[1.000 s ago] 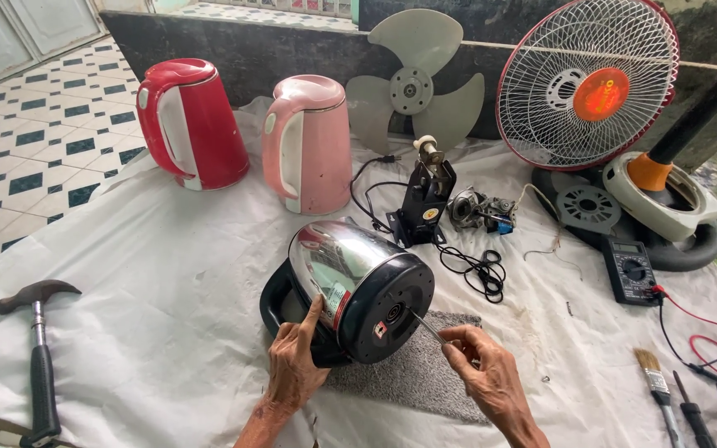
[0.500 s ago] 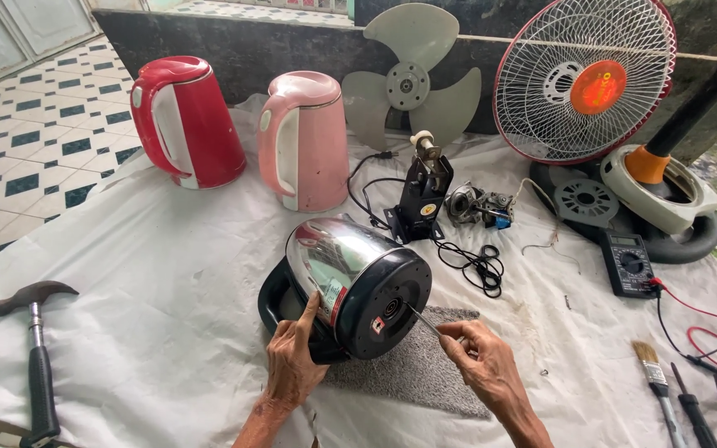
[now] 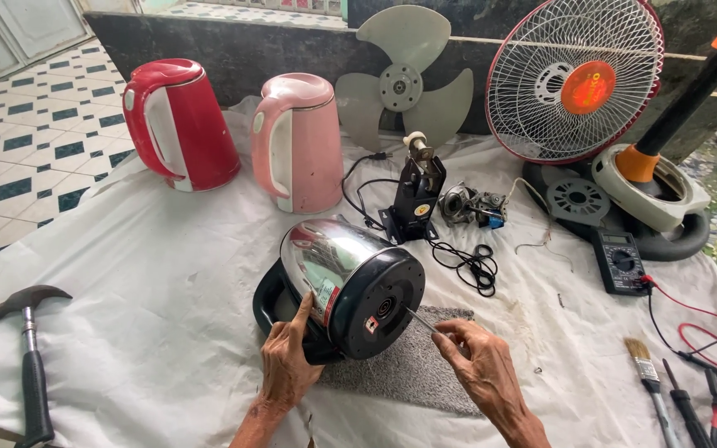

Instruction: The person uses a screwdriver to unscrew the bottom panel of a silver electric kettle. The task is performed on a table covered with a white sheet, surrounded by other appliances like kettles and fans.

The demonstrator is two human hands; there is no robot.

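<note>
Pinched in the right hand (image 3: 479,369), a thin metal screwdriver (image 3: 421,321) pointed up and left, its tip at the black round base of the shiny steel electric kettle (image 3: 350,286). That kettle lay on its side on a grey mat (image 3: 408,377), base facing the person. Closed fingers of the left hand (image 3: 285,365) steadied its lower left side, nearer the body than the tool hand.

White-red label (image 3: 326,300) on kettle (image 3: 350,282) side; multimeter (image 3: 617,260) grey screen (image 3: 612,239).
</note>
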